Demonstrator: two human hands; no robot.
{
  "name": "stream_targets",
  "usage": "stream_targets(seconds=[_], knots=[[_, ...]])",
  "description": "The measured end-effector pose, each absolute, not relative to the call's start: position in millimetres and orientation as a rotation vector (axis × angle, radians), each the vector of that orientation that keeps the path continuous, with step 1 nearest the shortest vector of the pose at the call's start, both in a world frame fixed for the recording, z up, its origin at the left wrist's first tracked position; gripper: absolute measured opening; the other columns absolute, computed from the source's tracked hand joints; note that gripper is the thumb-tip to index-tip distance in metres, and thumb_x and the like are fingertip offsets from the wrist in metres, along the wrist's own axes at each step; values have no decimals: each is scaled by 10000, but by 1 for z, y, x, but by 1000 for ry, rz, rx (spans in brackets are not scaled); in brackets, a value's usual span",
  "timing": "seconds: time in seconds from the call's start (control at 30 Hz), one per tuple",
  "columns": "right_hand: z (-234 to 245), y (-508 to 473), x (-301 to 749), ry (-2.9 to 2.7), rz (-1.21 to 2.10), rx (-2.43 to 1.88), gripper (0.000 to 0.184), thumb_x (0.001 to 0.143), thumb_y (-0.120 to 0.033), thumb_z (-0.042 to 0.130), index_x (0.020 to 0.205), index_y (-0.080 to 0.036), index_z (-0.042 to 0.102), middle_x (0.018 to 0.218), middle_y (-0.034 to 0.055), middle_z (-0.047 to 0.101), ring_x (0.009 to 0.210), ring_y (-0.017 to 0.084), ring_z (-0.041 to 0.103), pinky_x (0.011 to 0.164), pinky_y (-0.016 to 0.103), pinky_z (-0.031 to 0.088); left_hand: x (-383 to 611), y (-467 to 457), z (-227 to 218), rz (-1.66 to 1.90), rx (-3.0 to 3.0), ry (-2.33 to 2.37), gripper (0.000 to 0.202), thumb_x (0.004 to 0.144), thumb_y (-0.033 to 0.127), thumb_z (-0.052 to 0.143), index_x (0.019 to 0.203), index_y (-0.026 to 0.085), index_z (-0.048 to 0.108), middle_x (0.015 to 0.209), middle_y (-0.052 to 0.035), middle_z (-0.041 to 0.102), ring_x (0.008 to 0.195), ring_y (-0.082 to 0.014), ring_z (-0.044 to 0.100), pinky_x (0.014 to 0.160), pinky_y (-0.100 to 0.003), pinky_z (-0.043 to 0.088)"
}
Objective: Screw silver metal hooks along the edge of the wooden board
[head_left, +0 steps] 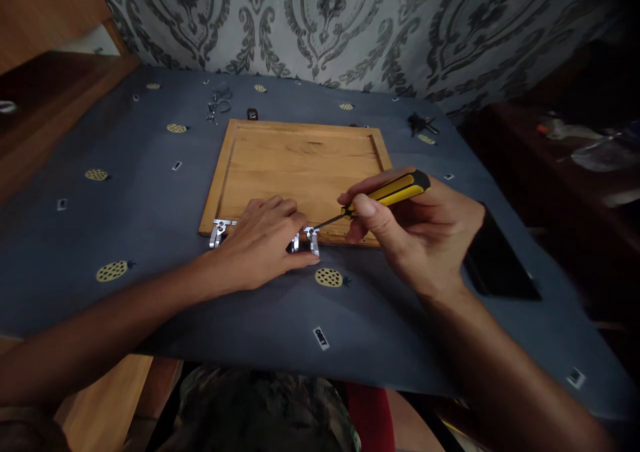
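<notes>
A wooden cabinet door (pixel 300 165) with a raised frame lies flat on the cloth-covered table. Metal hinges sit along its near edge: a left hinge (pixel 218 232) and a right hinge (pixel 313 239). My left hand (pixel 265 239) is closed over the near edge between them, fingers on the wood and thumb beside the right hinge. What lies under the palm is hidden. My right hand (pixel 420 232) grips a yellow and black screwdriver (pixel 395 189) between thumb and fingers. Its shaft slants down to the left, the tip at the right hinge's screw area.
A dark flat phone-like slab (pixel 503 255) lies right of my right hand. Small metal pieces (pixel 217 105) lie beyond the door, with a small dark item (pixel 253 114) beside them. A black object (pixel 421 124) rests at the back right. Wooden furniture (pixel 65 99) borders the left.
</notes>
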State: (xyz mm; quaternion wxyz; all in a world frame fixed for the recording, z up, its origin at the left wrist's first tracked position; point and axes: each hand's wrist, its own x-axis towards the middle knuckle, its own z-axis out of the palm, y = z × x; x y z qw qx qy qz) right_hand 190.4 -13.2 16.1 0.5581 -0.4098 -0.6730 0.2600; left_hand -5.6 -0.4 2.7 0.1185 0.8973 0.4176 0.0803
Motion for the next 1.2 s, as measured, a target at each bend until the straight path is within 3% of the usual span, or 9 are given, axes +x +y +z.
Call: stream_targets(seconds=[0.37, 0.73, 0.97, 1.2], knots=[[13, -12, 192, -1616, 634, -955, 153, 883, -343, 794, 809, -225, 730, 831, -10, 730, 477, 74, 635, 427, 229, 508, -5, 0, 3, 236, 2626, 1214, 357, 909, 488, 747, 1027, 154, 697, 1057, -87, 671, 1014, -287, 603, 910, -435, 451], [19, -15, 193, -1779, 571, -919, 163, 894, -341, 776, 800, -217, 727, 826, 11, 750, 628, 125, 696, 566, 260, 559, -6, 0, 0, 236, 2603, 1222, 381, 919, 486, 733, 1135, 173, 708, 1093, -89, 667, 1064, -303, 596, 937, -458, 444], [23, -14, 202, -1831, 723, -916, 140, 930, -342, 724, 932, -201, 722, 865, 26, 739, 614, 132, 714, 567, 271, 569, -7, 1, -1, 261, 2621, 1205, 382, 909, 490, 747, 1121, 174, 710, 1075, -81, 678, 1037, -299, 611, 912, -452, 457], [17, -10, 203, -1831, 563, -969, 193, 940, -362, 716, 842, -196, 710, 752, 19, 726, 608, 140, 696, 561, 269, 551, -6, 1, -1, 279, 2635, 1200, 361, 917, 482, 738, 1109, 178, 701, 1059, -75, 679, 1026, -286, 613, 907, -432, 456]])
